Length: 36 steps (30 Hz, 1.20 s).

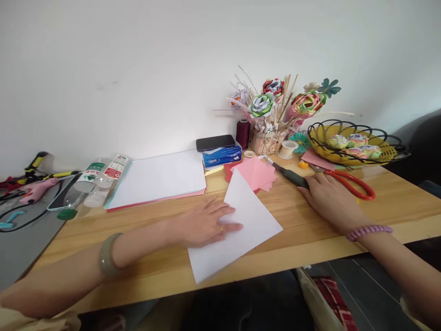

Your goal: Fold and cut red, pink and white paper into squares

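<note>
My left hand [206, 224] lies flat, fingers spread, on a white sheet of paper [248, 230] at the front edge of the wooden table [310, 230]. My right hand [327, 197] rests on the table to the right, its fingers on the dark handle of a craft knife [291, 176]. Whether it grips the knife I cannot tell. Pink and red paper squares [257, 174] lie just behind the white sheet. Red-handled scissors [354, 183] lie beside my right hand.
A stack of white and pink sheets [160, 179] lies at back left, next to plastic bottles [93, 181]. A phone [215, 142] sits on a tissue pack. A cup of paper flowers and sticks [272, 119] and a yellow basket [354, 142] stand at the back right.
</note>
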Motion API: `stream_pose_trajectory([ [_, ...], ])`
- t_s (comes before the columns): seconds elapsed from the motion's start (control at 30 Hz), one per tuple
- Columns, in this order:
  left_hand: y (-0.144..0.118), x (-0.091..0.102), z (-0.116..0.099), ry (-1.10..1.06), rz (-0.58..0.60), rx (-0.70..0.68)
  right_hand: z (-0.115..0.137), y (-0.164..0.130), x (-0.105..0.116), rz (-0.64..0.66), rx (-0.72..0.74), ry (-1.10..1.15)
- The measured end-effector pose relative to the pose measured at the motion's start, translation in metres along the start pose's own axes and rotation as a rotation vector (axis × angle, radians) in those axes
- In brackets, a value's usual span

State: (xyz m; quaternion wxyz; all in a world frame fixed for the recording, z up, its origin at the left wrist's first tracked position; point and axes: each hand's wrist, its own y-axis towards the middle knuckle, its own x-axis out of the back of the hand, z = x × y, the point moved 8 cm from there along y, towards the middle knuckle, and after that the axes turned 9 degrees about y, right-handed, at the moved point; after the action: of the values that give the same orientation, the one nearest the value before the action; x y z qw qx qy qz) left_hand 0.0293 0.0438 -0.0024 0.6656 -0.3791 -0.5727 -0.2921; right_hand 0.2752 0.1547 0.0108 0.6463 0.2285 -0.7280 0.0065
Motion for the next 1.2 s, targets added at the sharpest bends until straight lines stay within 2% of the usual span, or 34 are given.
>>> stream_pose_trajectory([
  [0.1, 0.009, -0.003, -0.02, 0.009, -0.072, 0.012, 0.003, -0.006, 0.012, -0.02, -0.051, 0.004],
  [0.2, 0.026, -0.005, -0.029, -0.011, -0.075, 0.088, 0.006, -0.018, 0.033, -0.067, -0.106, 0.03],
  [0.37, 0.056, 0.011, -0.024, -0.003, -0.117, 0.285, 0.006, -0.056, 0.06, -0.094, -0.152, 0.163],
  [0.5, 0.078, 0.024, -0.02, -0.028, -0.175, 0.3, 0.014, -0.095, 0.069, -0.06, -0.085, 0.359],
  [0.6, 0.087, 0.02, -0.018, -0.103, -0.172, 0.298, 0.015, -0.123, 0.071, -0.071, -0.056, 0.465],
  [0.7, 0.087, 0.009, -0.023, -0.16, -0.081, 0.316, 0.01, -0.14, 0.065, -0.042, -0.081, 0.461],
  [0.8, 0.078, -0.001, -0.036, -0.168, -0.003, 0.358, 0.011, -0.145, 0.062, -0.02, -0.067, 0.448],
  [0.9, 0.068, -0.003, -0.048, -0.141, 0.002, 0.426, 0.017, -0.142, 0.06, 0.003, -0.048, 0.473],
  [1.0, 0.063, 0.0, -0.052, -0.116, -0.026, 0.441, 0.014, -0.14, 0.056, 0.048, -0.135, 0.556],
  [1.1, 0.059, 0.011, -0.037, -0.105, -0.123, 0.437, 0.006, -0.142, 0.045, 0.129, -0.318, 0.669],
  [1.2, 0.05, 0.022, 0.005, -0.164, -0.269, 0.568, 0.01, -0.145, 0.033, 0.244, -0.453, 0.815],
])
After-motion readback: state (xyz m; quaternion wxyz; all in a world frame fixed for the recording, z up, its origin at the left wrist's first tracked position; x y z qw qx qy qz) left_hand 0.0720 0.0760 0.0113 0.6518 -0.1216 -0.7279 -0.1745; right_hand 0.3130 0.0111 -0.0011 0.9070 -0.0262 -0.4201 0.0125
